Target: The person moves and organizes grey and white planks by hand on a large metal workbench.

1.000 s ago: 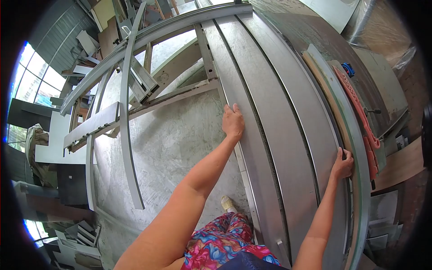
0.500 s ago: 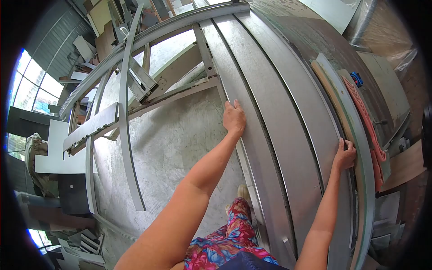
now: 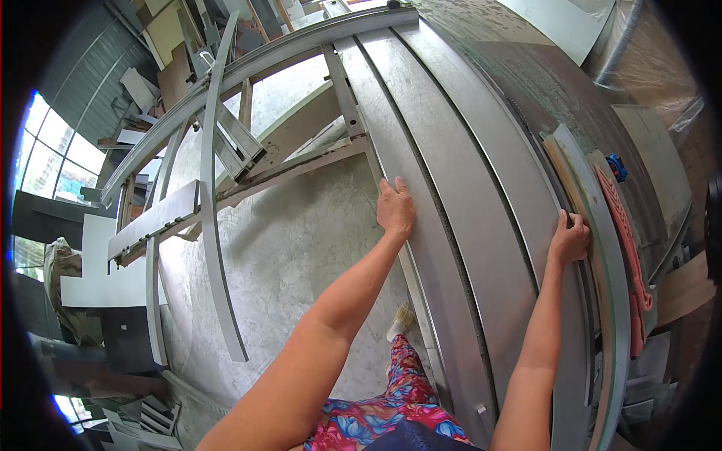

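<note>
A long grey metal table (image 3: 459, 203) with dark lengthwise slots runs away from me. My left hand (image 3: 395, 207) is closed over its left edge, thumb on the top surface and the other fingers partly hidden. At the opposite edge, my right hand (image 3: 569, 237) has its fingers curled at the border of the metal, beside a narrow gap. Just right of that hand stands a long upright strip (image 3: 602, 263) with pale and greenish edges. A small light-coloured piece (image 3: 482, 410) sits on the metal close to my body.
A metal outrigger frame (image 3: 293, 169) with a long fence bar (image 3: 213, 188) extends left above the concrete floor (image 3: 278, 255). Red folded material (image 3: 628, 248) and a blue object (image 3: 617, 167) lie at right. Boards (image 3: 94, 263) lean at left. My shoe (image 3: 402, 319) is beside the table.
My right hand has moved forward along the table's right edge. My left hand keeps its hold on the left edge. One foot has stepped forward, and the boards at right appear farther right.
</note>
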Action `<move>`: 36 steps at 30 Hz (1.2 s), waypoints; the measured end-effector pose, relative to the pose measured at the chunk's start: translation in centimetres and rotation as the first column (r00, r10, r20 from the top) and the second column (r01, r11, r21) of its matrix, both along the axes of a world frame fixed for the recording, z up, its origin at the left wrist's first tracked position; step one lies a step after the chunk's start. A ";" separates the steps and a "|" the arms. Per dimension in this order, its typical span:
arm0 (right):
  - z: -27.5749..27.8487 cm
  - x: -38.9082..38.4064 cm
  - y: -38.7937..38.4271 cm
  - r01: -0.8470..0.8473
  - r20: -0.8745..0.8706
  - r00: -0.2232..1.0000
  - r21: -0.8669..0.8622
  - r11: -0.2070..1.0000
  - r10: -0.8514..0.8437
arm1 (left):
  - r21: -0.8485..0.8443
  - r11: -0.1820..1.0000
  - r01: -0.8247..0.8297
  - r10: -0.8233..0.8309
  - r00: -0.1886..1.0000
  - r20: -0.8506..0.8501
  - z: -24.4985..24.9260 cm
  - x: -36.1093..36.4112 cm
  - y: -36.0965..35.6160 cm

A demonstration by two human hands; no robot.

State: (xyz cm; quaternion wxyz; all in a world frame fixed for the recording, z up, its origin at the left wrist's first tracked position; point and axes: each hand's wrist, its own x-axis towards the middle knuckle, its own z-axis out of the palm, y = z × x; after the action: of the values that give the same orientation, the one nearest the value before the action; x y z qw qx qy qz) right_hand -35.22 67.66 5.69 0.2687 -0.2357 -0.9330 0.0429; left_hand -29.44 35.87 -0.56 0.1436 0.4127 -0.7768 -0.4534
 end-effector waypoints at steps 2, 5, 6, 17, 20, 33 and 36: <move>0.2 -1.2 -1.3 0.000 0.010 1.000 -0.002 1.000 0.000 | 0.008 1.000 -0.008 0.008 1.000 0.010 -0.2 -0.7 -0.6; 0.1 -3.1 -3.0 0.009 0.026 1.000 -0.019 1.000 -0.008 | 0.021 1.000 0.004 -0.005 0.999 0.040 -0.2 -2.2 -2.0; 0.0 -3.6 -3.4 0.004 0.015 1.000 -0.014 1.000 -0.004 | 0.015 1.000 0.008 -0.008 0.999 0.035 -0.3 -2.6 -2.4; -1.1 -7.7 -7.6 -0.079 -0.031 0.996 0.059 0.995 0.081 | 0.006 1.000 0.016 -0.017 0.997 0.077 -0.5 -6.6 -6.5; -1.6 -8.7 -7.8 -0.180 -0.085 0.979 0.068 0.981 0.185 | 0.000 1.000 0.011 -0.011 0.995 0.095 -0.5 -7.9 -7.4; 1.6 -0.7 -4.4 -0.522 -0.009 0.851 0.084 0.848 0.525 | -0.068 0.997 -0.034 0.043 0.991 0.127 -1.7 -12.4 -10.9; 3.0 -3.1 -8.8 -0.648 -0.028 0.758 0.068 0.758 0.651 | -0.071 0.997 -0.025 0.033 0.993 0.116 -1.8 -13.2 -11.8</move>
State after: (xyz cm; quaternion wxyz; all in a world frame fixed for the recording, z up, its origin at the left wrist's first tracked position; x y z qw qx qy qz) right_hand -38.34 58.86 8.66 0.2668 0.1108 -0.9505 0.1141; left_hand -42.59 24.09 -2.41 0.1187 0.4446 -0.7932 -0.3988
